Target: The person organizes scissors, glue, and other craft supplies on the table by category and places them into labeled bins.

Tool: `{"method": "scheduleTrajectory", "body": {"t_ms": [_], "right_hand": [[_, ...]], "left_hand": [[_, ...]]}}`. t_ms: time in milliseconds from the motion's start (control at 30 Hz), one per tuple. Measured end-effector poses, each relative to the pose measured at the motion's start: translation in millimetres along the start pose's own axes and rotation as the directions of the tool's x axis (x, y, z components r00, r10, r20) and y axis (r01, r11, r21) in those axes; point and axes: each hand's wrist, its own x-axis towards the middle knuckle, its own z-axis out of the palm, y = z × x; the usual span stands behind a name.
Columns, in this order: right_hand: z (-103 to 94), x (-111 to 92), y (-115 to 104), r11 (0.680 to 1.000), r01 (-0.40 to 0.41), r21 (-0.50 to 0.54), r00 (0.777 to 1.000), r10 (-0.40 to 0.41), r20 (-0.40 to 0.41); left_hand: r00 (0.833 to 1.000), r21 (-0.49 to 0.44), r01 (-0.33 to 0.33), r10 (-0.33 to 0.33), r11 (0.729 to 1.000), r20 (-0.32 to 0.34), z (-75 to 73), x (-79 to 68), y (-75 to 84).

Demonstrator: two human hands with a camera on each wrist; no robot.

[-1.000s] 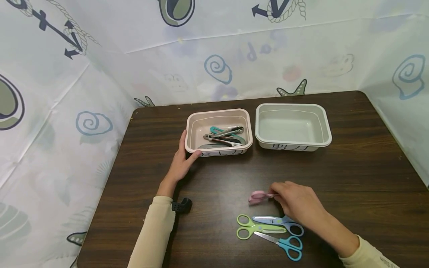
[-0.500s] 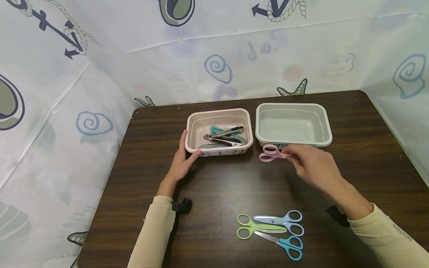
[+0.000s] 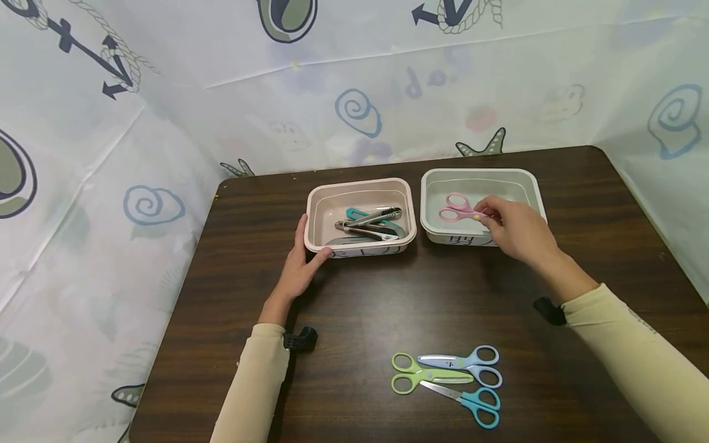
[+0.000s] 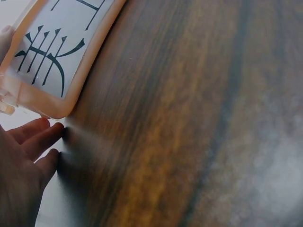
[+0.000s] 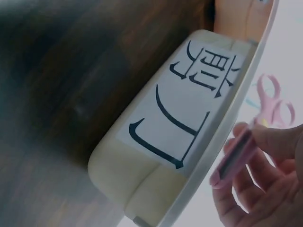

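My right hand (image 3: 517, 227) pinches a small pair of pink scissors (image 3: 458, 209) by the blade end, with the handle loops pointing left. The scissors hang over the inside of the pale green bin (image 3: 437, 235). In the right wrist view, the covered blades of the pink scissors (image 5: 234, 158) lie between thumb and fingers, beside the bin's rim. At the front left corner of the pinkish bin (image 3: 318, 203), my left hand (image 3: 296, 271) rests with thumb at the front rim and straight fingers along the side. Several utility knives (image 3: 371, 224) lie inside that bin.
Nearer on the dark wooden table (image 3: 238, 246) lie green scissors (image 3: 437, 375), light blue scissors (image 3: 468, 364) and turquoise scissors (image 3: 479, 403), overlapping. Both bins carry front labels with black characters. A patterned white curtain (image 3: 277, 111) stands behind the table.
My right hand has carried the pink scissors from the table, forward and up, to over the pale green bin. My left hand has stayed at the pinkish bin.
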Motion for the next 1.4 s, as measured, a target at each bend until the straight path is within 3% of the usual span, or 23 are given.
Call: {"method": "scheduleTrajectory", "body": {"t_ms": [233, 500, 1067, 1400], "right_hand": [[-2.9, 23.7, 14.1, 0.998, -0.022, 0.058, 0.977, 0.009, 0.214], [-0.3, 38.6, 26.9, 0.995, -0.052, 0.081, 0.936, 0.02, 0.353], [4.3, 43.6, 31.6, 0.99, -0.139, 0.017, 0.846, 0.11, 0.522], [10.5, 44.8, 33.0, 0.989, -0.147, -0.016, 0.827, 0.132, 0.546]], "left_hand": [[1.0, 0.026, -0.004, 0.005, 1.0, -0.002, 0.0, -1.0, -0.7], [1.0, 0.032, -0.007, 0.008, 0.999, -0.009, 0.4, 0.3, -1.1], [1.0, 0.03, -0.009, 0.009, 1.0, -0.004, -0.3, -0.1, -1.6], [1.0, 0.026, -0.017, 0.017, 1.0, -0.007, -0.4, -0.3, -1.8]]}}
